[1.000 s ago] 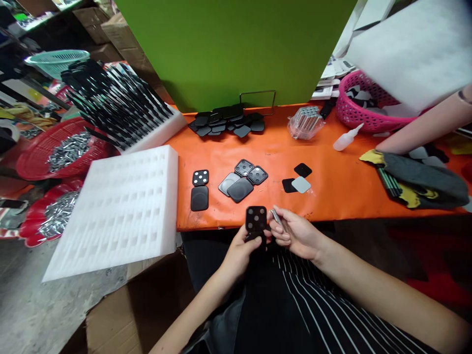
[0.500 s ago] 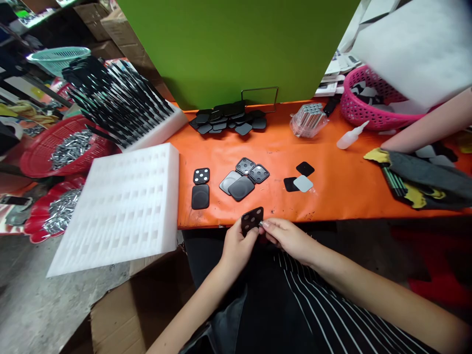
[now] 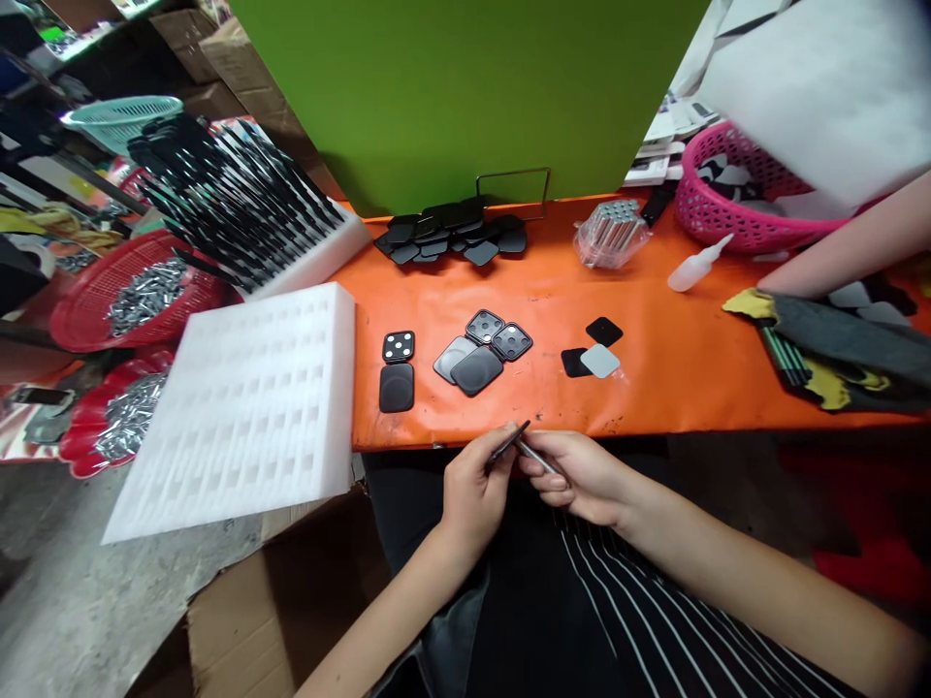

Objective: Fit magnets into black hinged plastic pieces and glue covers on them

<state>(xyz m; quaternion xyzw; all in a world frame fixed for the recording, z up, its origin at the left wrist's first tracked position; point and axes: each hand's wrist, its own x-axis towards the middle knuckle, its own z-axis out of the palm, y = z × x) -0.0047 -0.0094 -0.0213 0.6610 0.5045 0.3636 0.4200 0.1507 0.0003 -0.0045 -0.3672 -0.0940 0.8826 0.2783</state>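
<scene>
My left hand [image 3: 474,485] pinches a thin black square plate [image 3: 509,442], turned edge-on toward me, just below the front edge of the orange table [image 3: 655,388]. My right hand [image 3: 578,475] is closed on a short silver metal rod [image 3: 536,456] whose tip meets the plate's edge. On the table ahead lie a few black square plates, one with white dots [image 3: 398,346], a plain one [image 3: 396,387], and a small cluster [image 3: 484,351]. Further right lie black and grey pads [image 3: 593,351].
A white foam tray [image 3: 240,407] with square pockets overhangs the table's left end. Behind it stands a foam block of upright black plates [image 3: 233,204]. Red baskets of metal rods [image 3: 138,296] sit at left. A plate pile [image 3: 451,237], bagged rods [image 3: 615,233], glue bottle [image 3: 694,267], pink basket [image 3: 734,204] and another person's arm [image 3: 844,252] lie beyond.
The black plate has been tilted from facing me with its holes showing to edge-on. My right hand brought the rod against the plate. Both hands dropped slightly below the table edge.
</scene>
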